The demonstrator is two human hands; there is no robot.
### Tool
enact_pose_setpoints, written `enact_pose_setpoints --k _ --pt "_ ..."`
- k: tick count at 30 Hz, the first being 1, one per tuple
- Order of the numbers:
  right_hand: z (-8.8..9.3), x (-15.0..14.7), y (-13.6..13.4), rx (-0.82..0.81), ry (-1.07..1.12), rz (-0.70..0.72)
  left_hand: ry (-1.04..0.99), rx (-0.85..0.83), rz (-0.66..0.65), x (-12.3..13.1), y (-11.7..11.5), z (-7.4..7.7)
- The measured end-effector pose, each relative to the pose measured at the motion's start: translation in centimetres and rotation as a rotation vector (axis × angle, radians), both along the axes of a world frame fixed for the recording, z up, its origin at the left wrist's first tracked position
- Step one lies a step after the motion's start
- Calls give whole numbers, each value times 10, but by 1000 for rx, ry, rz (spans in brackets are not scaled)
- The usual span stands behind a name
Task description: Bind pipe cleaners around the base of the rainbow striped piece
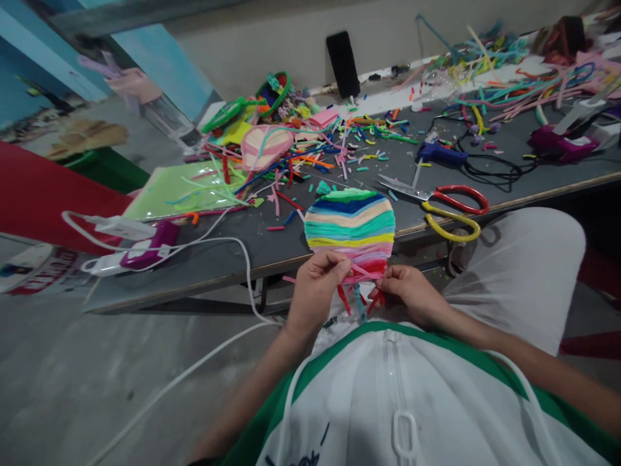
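A rounded craft piece (350, 223), covered in bands of coloured pipe cleaners, overhangs the table's near edge in front of me. Its bands run from green and blue at the top to pink and red below. My left hand (317, 285) is closed in a pinch on a pink pipe cleaner (363, 272) that crosses the red lower part. On the other side, my right hand (410, 291) also pinches, at this pipe cleaner's right end by the piece's lower edge. Red and teal ends dangle beneath, between the hands.
Scissors (431, 197) with red and yellow handles lie at the table edge, near a blue glue gun (442, 154). Pipe cleaner scraps litter the table (291, 252). A phone (342, 65) leans at the back. A white cable (245, 259) hangs off the left side, beside a purple power strip (150, 246).
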State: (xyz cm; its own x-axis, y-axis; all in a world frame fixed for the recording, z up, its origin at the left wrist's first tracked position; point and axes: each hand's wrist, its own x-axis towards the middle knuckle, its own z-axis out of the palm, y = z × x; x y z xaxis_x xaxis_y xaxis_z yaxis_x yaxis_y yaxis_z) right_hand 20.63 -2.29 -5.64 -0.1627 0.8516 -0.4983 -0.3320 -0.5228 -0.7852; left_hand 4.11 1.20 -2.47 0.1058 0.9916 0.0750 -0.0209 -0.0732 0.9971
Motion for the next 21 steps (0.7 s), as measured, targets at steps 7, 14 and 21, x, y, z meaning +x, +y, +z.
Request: enact_pose_setpoints --k 7,14,21 --pt "5 5 6 75 -27 82 190 106 -73 -12 2 6" --pt "-2 -1 10 89 -87 119 208 79 -55 -13 5 1" --pt "-2 1 12 111 -139 65 26 -77 -40 -15 0 -7"
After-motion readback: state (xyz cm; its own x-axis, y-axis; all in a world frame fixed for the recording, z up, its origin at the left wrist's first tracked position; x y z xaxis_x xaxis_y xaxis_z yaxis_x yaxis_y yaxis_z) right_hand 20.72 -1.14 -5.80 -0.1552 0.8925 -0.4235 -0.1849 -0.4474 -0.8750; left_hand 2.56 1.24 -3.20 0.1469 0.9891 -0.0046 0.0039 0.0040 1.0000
